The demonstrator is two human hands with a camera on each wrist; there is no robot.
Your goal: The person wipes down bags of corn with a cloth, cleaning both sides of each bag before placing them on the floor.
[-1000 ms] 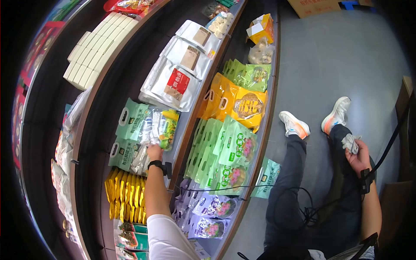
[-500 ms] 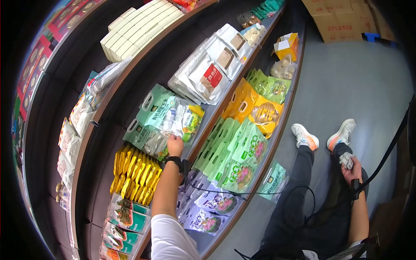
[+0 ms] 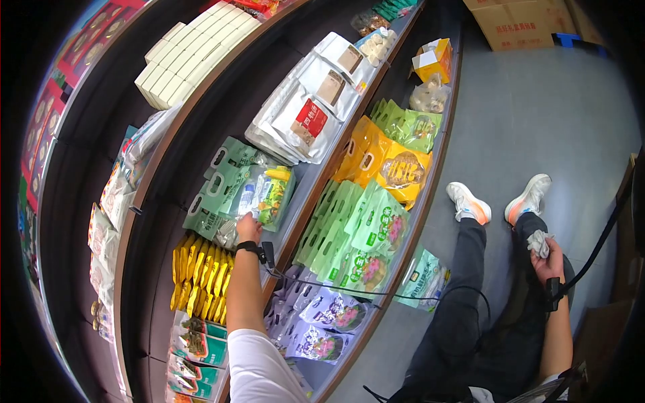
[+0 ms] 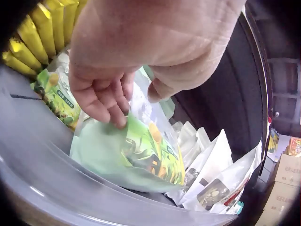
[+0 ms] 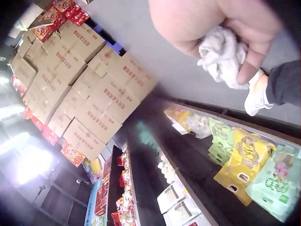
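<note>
Left hand (image 3: 248, 227): touching the edge of a pale green and clear plastic bag with a yellow corn print (image 3: 272, 196), with fingertips bent and thumb apart; cannot tell if pinched. Lying on the dark shelf (image 3: 215, 111), between yellow packets (image 3: 200, 277) and white pouches (image 3: 308, 121). Right hand (image 3: 551, 262): clamped round a crumpled white cloth (image 3: 539, 243).

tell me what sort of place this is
Probably a food shop, or perhaps its stockroom: the shelves hold rows of matching goods, such as yellow packs and purple bags, and big cartons stand stacked nearby.
</note>
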